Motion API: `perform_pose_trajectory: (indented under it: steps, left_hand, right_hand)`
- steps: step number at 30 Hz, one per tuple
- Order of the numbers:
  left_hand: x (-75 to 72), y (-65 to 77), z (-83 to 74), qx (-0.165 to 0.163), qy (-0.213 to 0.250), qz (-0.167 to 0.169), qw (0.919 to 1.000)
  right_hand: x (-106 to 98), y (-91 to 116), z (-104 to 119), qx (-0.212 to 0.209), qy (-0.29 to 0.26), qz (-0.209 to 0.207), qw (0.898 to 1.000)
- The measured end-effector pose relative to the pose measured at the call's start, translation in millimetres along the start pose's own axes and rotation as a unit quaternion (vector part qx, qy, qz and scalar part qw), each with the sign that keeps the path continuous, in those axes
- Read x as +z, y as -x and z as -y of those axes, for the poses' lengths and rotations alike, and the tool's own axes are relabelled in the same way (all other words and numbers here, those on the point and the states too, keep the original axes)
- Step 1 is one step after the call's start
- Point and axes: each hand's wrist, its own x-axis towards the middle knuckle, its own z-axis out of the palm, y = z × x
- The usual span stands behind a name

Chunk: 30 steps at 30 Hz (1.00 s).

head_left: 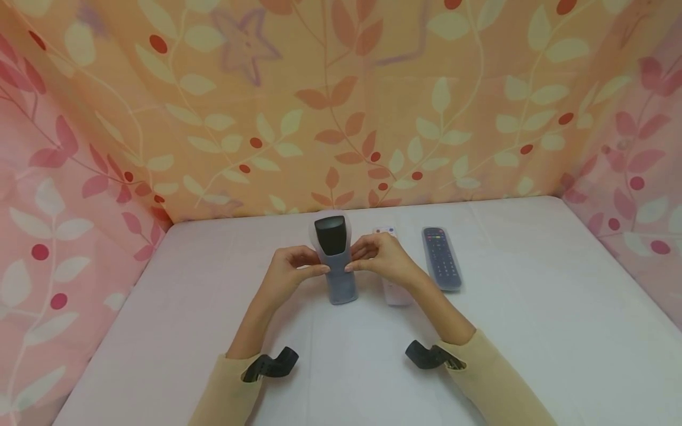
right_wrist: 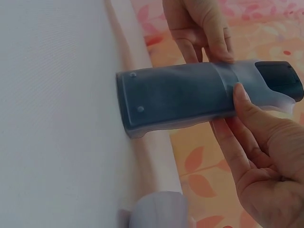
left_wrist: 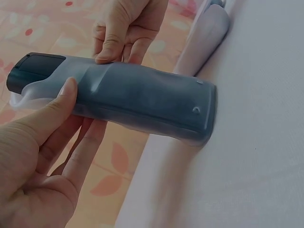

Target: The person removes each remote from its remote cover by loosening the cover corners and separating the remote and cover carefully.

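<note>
A dark remote control [head_left: 331, 235] stands nearly upright in a translucent silicone cover [head_left: 342, 289], its lower end at the tabletop. The remote's black upper end shows bare through the cover's opening, and a pale flap of the cover spreads around it. My left hand [head_left: 285, 275] pinches one side of the covered remote, thumb on the near face and fingers behind. From the opposite side my right hand [head_left: 389, 260] pinches it at about the same height. Two small bumps mark the cover's lower end in the right wrist view. The remote's far face is hidden.
A white remote [head_left: 395, 293] lies partly hidden behind my right hand and forearm. Farther right, a dark blue remote [head_left: 442, 259] in a clear cover lies face up. Flowered curtains [head_left: 341, 106] border the white table [head_left: 533, 331] at the back and sides.
</note>
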Motion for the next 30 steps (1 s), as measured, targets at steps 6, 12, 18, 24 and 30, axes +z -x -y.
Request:
perform_pose_trajectory:
  steps: [6,12,18,24,30]
  left_hand:
    - [0.0,-1.1,3.9,-0.013,-0.001,0.007,0.9999]
    - [0.1,-1.3,4.9,-0.022,-0.001,0.014,0.9997]
    - [0.3,-0.4,5.2,-0.022,-0.004,0.024,0.9995]
    - [0.6,1.0,4.3,-0.019,-0.006,0.032,0.9993]
    - [0.3,1.0,8.1,-0.021,-0.003,0.039,0.999]
  right_hand:
    - [-0.1,0.1,-3.5,0.005,-0.007,0.008,1.0]
    - [0.7,-0.6,-6.7,0.008,-0.01,0.012,1.0]
    - [2.1,0.2,-8.7,0.01,-0.014,0.015,1.0]
    - [3.0,1.9,-8.6,0.015,-0.011,0.014,1.0]
    - [4.0,2.6,-10.4,0.018,-0.007,0.015,1.0]
